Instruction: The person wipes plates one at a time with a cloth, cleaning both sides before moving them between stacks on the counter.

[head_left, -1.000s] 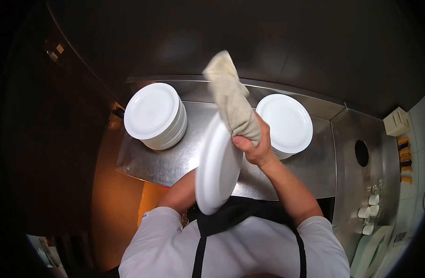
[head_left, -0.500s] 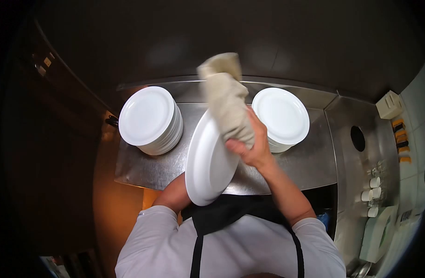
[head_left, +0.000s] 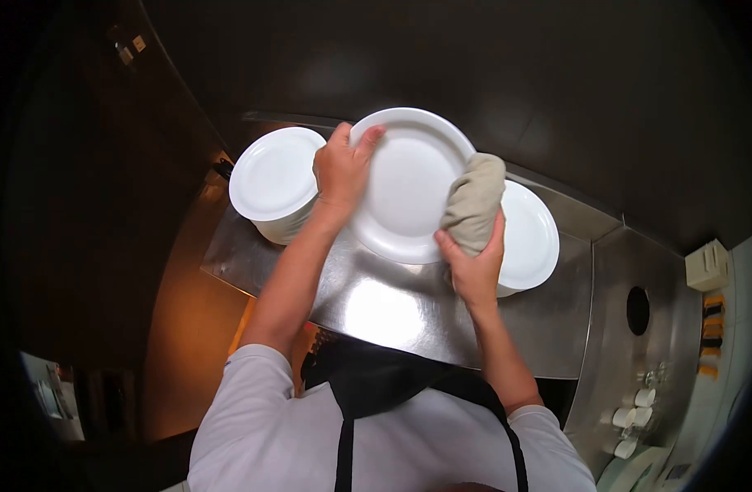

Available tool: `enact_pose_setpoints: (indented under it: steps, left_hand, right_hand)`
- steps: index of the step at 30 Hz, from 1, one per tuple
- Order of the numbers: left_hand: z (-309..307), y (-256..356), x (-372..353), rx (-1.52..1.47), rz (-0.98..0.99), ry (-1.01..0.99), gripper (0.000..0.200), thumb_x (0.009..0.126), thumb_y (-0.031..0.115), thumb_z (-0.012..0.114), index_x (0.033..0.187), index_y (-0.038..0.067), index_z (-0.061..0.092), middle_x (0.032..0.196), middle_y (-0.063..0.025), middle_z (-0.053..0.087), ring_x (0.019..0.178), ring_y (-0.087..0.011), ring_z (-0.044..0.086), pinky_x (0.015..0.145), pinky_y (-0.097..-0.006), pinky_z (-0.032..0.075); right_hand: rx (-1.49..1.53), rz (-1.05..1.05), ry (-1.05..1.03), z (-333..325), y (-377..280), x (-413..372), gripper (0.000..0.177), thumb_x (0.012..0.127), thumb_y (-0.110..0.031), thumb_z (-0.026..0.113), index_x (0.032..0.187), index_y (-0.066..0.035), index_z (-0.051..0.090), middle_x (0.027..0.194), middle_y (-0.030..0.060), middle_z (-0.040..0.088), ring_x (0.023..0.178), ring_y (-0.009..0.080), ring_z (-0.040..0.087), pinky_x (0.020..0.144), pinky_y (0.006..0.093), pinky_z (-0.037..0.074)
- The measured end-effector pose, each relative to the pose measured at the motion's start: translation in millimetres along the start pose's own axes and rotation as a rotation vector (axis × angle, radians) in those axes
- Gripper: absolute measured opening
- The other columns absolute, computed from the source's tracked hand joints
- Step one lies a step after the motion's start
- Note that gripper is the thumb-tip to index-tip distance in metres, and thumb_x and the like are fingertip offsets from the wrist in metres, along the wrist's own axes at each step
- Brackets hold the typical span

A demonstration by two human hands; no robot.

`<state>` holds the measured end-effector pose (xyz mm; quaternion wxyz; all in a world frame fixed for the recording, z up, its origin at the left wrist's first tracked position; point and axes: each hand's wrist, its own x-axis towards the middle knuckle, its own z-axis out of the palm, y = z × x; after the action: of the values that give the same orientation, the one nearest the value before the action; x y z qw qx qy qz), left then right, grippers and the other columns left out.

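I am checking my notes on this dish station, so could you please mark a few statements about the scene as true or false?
1. The left hand grips a white plate at its rim. True.
2. The right hand holds a yellow sponge. False: it holds a beige cloth against the plate's edge.
3. Only one pile of plates stands on the counter. False: a left stack and a right stack flank the held plate.
4. The steel counter has a round hole at its right end. True.
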<state>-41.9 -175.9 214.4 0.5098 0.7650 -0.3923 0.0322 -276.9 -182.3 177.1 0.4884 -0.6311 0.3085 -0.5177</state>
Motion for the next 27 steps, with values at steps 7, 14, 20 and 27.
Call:
enact_pose_setpoints:
  steps: [7, 14, 20, 27]
  left_hand:
    - [-45.9, 55.8, -61.7, -0.943, 0.115, -0.242, 0.064, 0.089, 0.016, 0.075, 0.14, -0.001, 0.041, 0.117, -0.0165, 0.068, 0.103, -0.0257, 0.069, 0.09, -0.0366, 0.054]
    - [-19.4, 38.9, -131.0, -0.699, -0.053, -0.034, 0.04, 0.098, 0.007, 0.063, 0.134, -0.003, 0.051, 0.119, -0.0106, 0.066, 0.109, -0.016, 0.062, 0.093, -0.0305, 0.05]
    - [-89.7, 24.8, -134.3, -0.668, -0.154, -0.326, 0.033, 0.099, 0.011, 0.063, 0.128, -0.003, 0.057, 0.117, -0.0094, 0.068, 0.105, -0.0143, 0.063, 0.091, -0.0314, 0.052]
    - [-127.1, 38.3, -112.4, -0.489, -0.293, -0.757, 0.047, 0.093, 0.012, 0.063, 0.138, 0.001, 0.052, 0.122, -0.0153, 0.066, 0.113, -0.0207, 0.064, 0.1, -0.0353, 0.049]
  right_hand:
    - [0.498, 0.185, 0.151, -27.5, 5.6, 64.4, 0.059, 0.082, 0.003, 0.077, 0.134, -0.001, 0.049, 0.123, 0.0098, 0.062, 0.109, 0.0183, 0.061, 0.097, 0.0313, 0.05]
    - [0.505, 0.265, -0.084, -10.4, 28.4, 45.3, 0.072, 0.081, 0.001, 0.08, 0.143, -0.001, 0.043, 0.13, 0.0094, 0.058, 0.118, 0.0195, 0.057, 0.103, 0.0326, 0.046]
    - [0.092, -0.018, -0.603, -33.5, 17.1, 100.7, 0.078, 0.073, -0.008, 0.089, 0.14, -0.006, 0.049, 0.124, 0.0038, 0.064, 0.114, 0.0166, 0.06, 0.101, 0.0322, 0.048]
    - [-0.365, -0.356, -1.164, 0.5, -84.1, 144.2, 0.069, 0.067, -0.011, 0.088, 0.13, -0.008, 0.06, 0.116, 0.0135, 0.071, 0.11, 0.0294, 0.069, 0.095, 0.0376, 0.054]
